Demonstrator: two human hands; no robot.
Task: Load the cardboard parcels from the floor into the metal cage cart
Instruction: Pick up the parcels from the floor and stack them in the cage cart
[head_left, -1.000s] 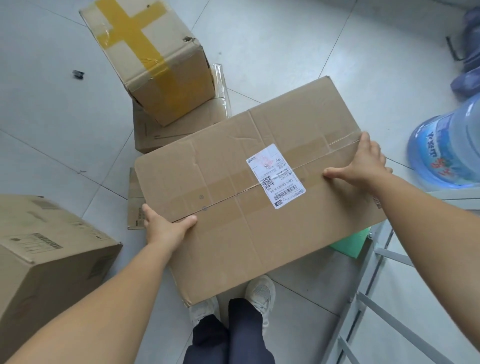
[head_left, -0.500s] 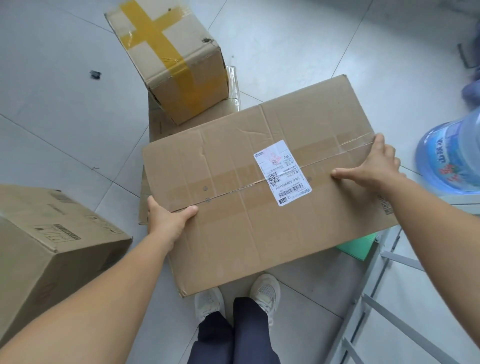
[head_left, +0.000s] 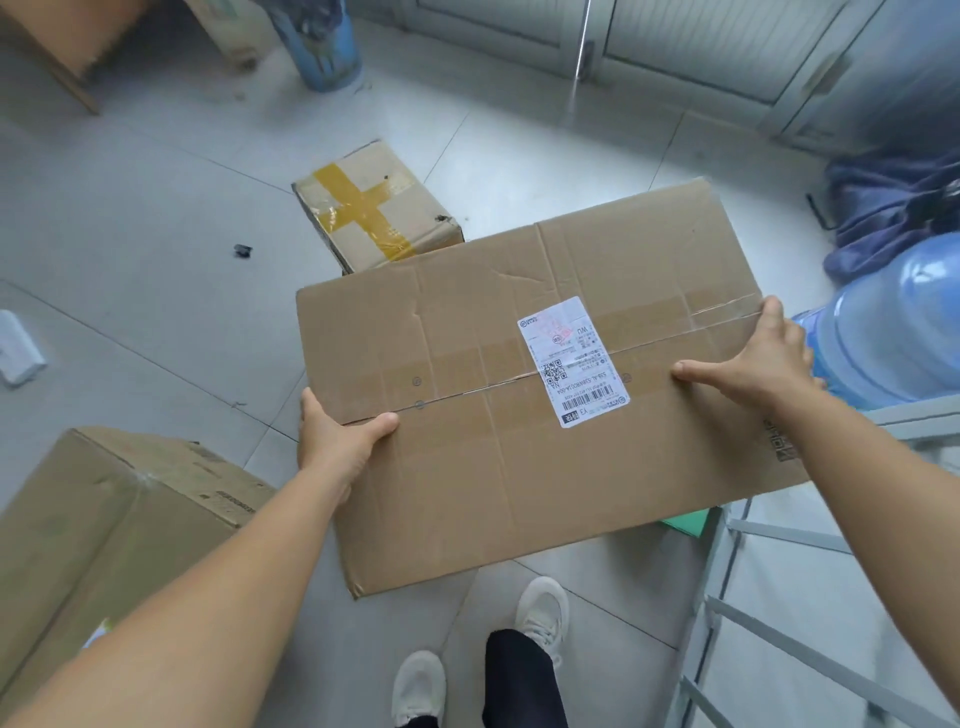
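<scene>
A large flat cardboard parcel (head_left: 467, 467) with a white shipping label is held up off the floor in front of me. My left hand (head_left: 337, 436) grips its left edge, thumb on top. My right hand (head_left: 753, 364) grips its right edge, thumb lying across the top. The grey bars of the metal cage cart (head_left: 769, 613) stand at the lower right, just beside the parcel's right corner. A smaller parcel with a yellow tape cross (head_left: 374, 208) sits on the floor behind. Another brown parcel (head_left: 104, 530) lies at the lower left.
A blue water jug (head_left: 893, 332) lies at the right, with dark blue cloth (head_left: 893, 208) behind it. A green thing (head_left: 685, 522) peeks out under the held parcel. My white shoes (head_left: 540, 608) stand on the pale tiled floor. Cabinet doors line the far wall.
The parcel has risen higher off the floor and turned a little toward the cart. My view has lifted, so the far wall and cabinets have come into sight.
</scene>
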